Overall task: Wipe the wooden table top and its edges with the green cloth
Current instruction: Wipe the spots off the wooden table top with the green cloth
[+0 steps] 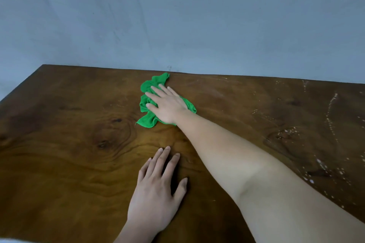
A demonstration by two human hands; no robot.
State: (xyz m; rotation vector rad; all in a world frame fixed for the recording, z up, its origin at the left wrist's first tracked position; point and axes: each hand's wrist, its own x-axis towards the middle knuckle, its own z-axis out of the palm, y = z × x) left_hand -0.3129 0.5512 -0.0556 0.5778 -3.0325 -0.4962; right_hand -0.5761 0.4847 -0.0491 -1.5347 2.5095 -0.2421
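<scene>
The brown wooden table top (69, 144) fills the lower half of the view. A crumpled green cloth (147, 120) lies near its far edge, in the middle. My right hand (167, 104) presses flat on the cloth with straight fingers, my arm stretched across the table. My left hand (158, 189) rests flat on the bare wood nearer to me, fingers straight and spread, holding nothing.
White specks and streaks (329, 116) mark the right part of the table. A pale blue-grey wall (177, 15) stands right behind the far edge. The table's left corner (44, 66) shows at the back left.
</scene>
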